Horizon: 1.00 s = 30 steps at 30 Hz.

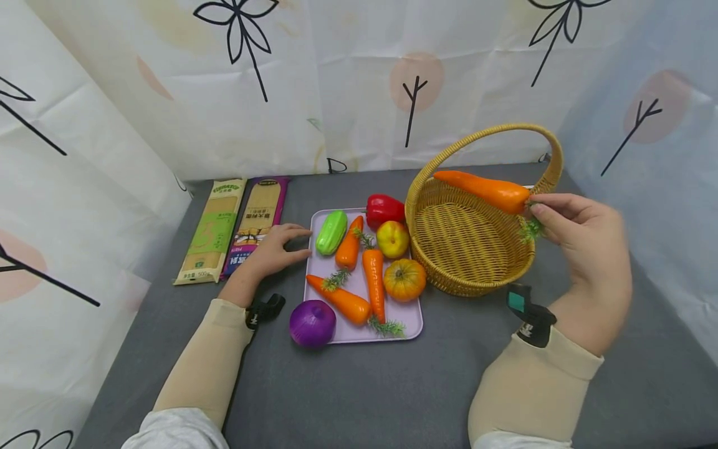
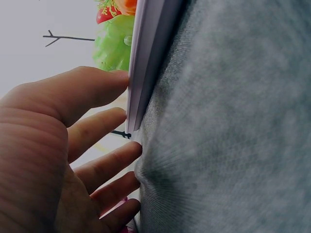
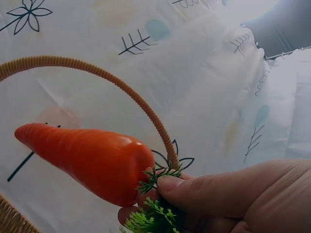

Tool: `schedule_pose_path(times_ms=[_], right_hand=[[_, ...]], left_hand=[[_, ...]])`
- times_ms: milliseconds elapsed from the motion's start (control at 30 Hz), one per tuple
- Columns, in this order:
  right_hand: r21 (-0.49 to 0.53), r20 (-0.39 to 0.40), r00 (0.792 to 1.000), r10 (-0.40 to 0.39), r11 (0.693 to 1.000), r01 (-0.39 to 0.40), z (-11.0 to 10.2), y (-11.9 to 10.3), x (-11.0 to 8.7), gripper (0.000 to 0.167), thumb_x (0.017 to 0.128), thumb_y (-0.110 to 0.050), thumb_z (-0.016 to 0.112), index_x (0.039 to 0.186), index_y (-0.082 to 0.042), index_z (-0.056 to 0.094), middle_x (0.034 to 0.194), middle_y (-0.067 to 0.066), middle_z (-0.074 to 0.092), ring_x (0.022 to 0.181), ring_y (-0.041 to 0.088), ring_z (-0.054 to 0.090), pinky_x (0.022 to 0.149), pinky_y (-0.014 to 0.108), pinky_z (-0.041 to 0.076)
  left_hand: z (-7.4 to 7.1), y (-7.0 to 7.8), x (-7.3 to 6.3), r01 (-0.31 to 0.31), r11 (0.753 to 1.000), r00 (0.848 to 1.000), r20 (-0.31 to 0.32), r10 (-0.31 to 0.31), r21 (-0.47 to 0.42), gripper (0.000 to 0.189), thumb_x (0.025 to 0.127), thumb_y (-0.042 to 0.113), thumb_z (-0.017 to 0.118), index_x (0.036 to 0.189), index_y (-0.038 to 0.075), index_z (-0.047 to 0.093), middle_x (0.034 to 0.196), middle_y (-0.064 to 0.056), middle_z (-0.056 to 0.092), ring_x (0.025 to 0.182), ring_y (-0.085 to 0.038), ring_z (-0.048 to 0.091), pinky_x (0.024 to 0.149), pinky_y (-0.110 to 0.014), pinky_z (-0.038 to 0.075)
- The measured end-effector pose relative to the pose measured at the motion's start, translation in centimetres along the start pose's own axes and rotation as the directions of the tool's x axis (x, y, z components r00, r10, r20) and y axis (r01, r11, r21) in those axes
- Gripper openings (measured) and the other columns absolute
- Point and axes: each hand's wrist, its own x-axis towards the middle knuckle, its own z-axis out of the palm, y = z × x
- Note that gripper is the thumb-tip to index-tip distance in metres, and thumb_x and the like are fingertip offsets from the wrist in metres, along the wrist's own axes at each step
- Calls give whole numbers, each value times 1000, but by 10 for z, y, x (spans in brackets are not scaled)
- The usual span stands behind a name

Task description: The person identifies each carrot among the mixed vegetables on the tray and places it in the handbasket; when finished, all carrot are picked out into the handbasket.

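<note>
A large orange carrot (image 1: 487, 189) is pinched at its green leafy top by my right hand (image 1: 589, 246). It hangs level above the wicker basket (image 1: 468, 284), whose woven bottom shows bare. In the right wrist view the thumb presses the leaves against the carrot's (image 3: 92, 158) thick end. My left hand (image 1: 275, 249) rests at the left edge of the lilac tray (image 1: 412, 315), fingers spread, the thumb at its rim. On that tray lie several carrots (image 1: 373, 280), a green vegetable (image 1: 331, 232), a yellow one (image 1: 392, 239), a small pumpkin (image 1: 405, 280) and a purple onion (image 1: 312, 323).
A red bell pepper (image 1: 384, 210) sits at the tray's back right corner, close to the basket. Two flat packets, one green (image 1: 210, 231) and one purple (image 1: 255, 218), lie behind the left hand. The basket's tall handle (image 1: 493, 129) arches over its opening. Patterned curtains (image 1: 359, 75) enclose the grey table.
</note>
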Motion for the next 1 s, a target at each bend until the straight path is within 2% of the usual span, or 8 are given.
schedule_pose_path(times_ms=[100,267,333,467,633,767,867,1000], right_hand=[[-46,49,998,39,998,-37,3,5,6,44,95,-40,71,127,-11,73,112,-16,69,111,8,54,80,13,49],[-32,144,987,72,997,-68,11,16,17,39,95,-41,71,122,-13,74,106,-17,69,99,12,48,76,21,44],[-17,182,981,73,997,-71,15,20,21,37,96,-40,70,121,-12,74,111,-17,66,97,13,48,76,22,44],[2,247,965,88,996,-92,23,28,30,34,98,-35,70,120,-9,74,119,-12,61,97,10,56,77,18,50],[-60,305,943,135,991,-123,32,36,38,42,101,-33,66,129,-2,68,114,-10,64,96,8,60,78,18,52],[-144,361,918,166,982,-121,39,38,43,49,103,-32,64,136,3,62,119,-5,60,95,8,57,77,19,51],[-178,422,888,184,977,-118,44,38,45,49,103,-31,64,138,4,60,121,1,63,99,9,58,82,21,51],[-205,485,846,221,969,-136,48,38,45,48,103,-31,66,138,2,60,121,2,68,109,13,58,91,25,48]], left_hand=[[-1,1,0,7,1000,1000,2,-7,-1,50,94,28,76,139,8,65,143,-17,55,134,-37,42,115,-57,31],[-1,2,0,12,1000,1000,-4,-12,2,51,94,28,76,139,8,65,143,-17,55,135,-37,42,115,-58,31],[-1,2,0,10,1000,1000,-6,-10,0,50,94,28,76,139,8,65,143,-17,55,135,-37,43,115,-58,31],[0,2,0,15,1000,1000,-3,-15,-6,51,94,29,75,139,8,65,143,-17,55,135,-37,42,115,-58,31],[-1,2,-2,31,1000,1000,5,-31,1,51,95,30,75,140,8,64,144,-17,54,135,-37,41,115,-58,30],[0,2,-3,52,999,999,13,-52,4,51,95,31,73,141,9,63,146,-16,52,135,-36,40,115,-58,31],[0,3,-3,68,998,998,15,-68,-2,51,96,31,73,141,11,63,146,-14,52,136,-35,39,115,-57,32],[0,4,-2,58,998,998,12,-58,-2,51,96,31,73,141,10,63,146,-15,52,135,-36,40,114,-58,32]])
